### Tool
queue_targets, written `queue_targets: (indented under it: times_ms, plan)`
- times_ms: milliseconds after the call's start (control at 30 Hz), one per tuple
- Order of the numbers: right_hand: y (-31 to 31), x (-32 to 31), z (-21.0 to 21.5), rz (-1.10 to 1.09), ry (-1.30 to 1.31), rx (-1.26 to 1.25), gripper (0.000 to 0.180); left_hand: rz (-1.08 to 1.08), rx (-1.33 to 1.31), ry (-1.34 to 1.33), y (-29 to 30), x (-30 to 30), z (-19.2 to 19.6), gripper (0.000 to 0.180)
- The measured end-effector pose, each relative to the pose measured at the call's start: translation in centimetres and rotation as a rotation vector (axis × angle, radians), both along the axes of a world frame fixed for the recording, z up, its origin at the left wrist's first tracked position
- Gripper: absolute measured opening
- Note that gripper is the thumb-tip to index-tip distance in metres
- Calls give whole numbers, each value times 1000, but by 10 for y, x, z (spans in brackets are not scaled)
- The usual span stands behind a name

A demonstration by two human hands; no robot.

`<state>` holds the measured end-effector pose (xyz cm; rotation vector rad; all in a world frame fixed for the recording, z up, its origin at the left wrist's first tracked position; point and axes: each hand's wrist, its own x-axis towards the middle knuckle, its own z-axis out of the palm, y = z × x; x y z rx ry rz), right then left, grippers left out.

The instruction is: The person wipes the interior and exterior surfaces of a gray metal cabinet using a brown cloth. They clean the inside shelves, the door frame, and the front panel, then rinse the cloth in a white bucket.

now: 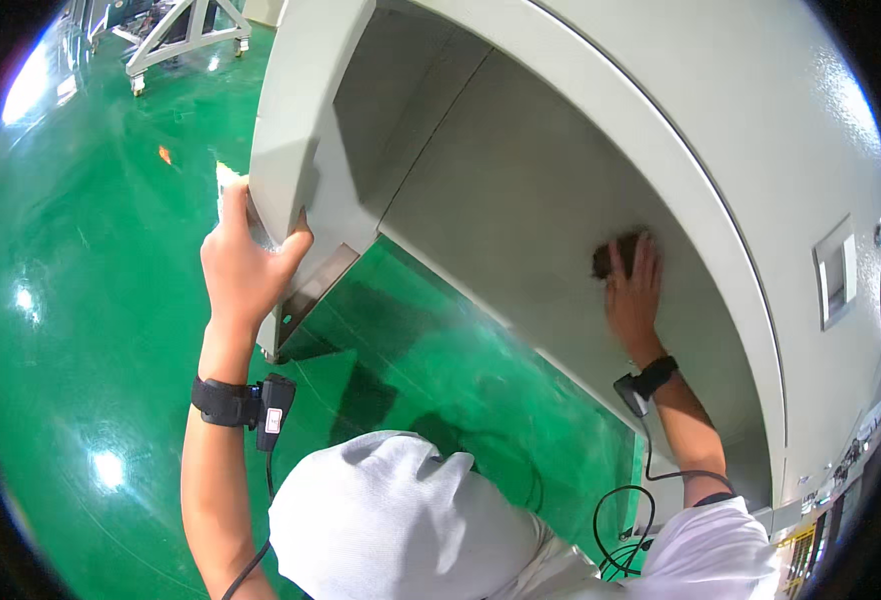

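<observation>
Left hand (pixel 244 262) gripping front edge of grey cabinet (pixel 521 190), fingertips hidden behind edge; pale scrap (pixel 229 180) at fingers, unclear. Right hand (pixel 633 290) flat, fingers spread, pressing dark pad (pixel 616 255) on inner panel; pad mostly covered. Green floor (pixel 81 300) below.

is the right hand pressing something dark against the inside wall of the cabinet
Yes, the right hand lies flat on the grey inner wall, with a dark brown pad under its fingertips.
</observation>
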<state>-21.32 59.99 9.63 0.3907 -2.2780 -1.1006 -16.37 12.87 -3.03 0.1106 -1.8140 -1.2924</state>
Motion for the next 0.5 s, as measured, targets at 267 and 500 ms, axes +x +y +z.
queue_targets:
  times_ms: [267,500]
  plan:
    - [-112,-94,-26,325,14,-136,69,68,-31,44,-2,-3,-3,47]
    - [-83,-70,-99,285,-305,40,62,5,-35,19,1,-4,2,48]
